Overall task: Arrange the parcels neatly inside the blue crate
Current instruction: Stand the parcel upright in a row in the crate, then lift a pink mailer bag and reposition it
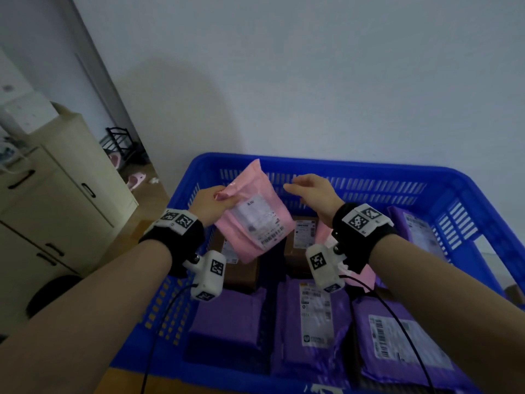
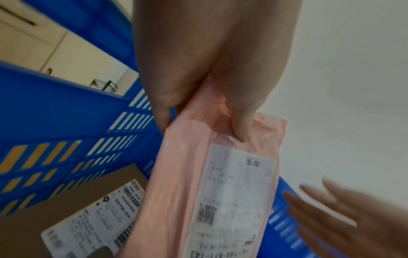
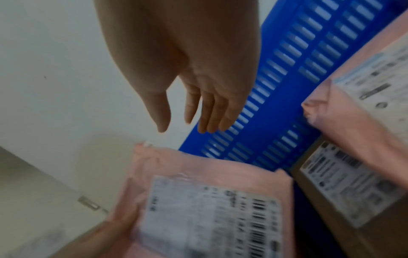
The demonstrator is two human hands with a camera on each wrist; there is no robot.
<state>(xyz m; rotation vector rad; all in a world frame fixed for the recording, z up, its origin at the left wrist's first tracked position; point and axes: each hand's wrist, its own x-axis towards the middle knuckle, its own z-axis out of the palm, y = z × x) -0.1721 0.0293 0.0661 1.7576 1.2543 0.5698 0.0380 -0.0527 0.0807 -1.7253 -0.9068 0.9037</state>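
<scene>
**Above the crate's far-left corner: pink parcel pinched, free hand closing in**

Over the far-left part of the blue crate (image 1: pixel 443 177), the left hand (image 1: pixel 208 204) pinches the pink parcel (image 1: pixel 255 214) by its upper left edge, thumb on the label side and fingers behind. The parcel hangs clear of everything below it, its long axis slanting from far-left down to near-right, label facing the person. The right hand (image 1: pixel 314 191) hovers just beside the parcel's upper right edge, grip wide, fingers straight, touching nothing. That hand is the nearer one to the free side, so it looks ready to take the opposite edge and level the parcel. Below lie two brown boxes (image 1: pixel 301 243) in the far row, another pink parcel (image 3: pixel 362 83) beside them, and purple parcels (image 1: pixel 312 322) filling the near row.
</scene>
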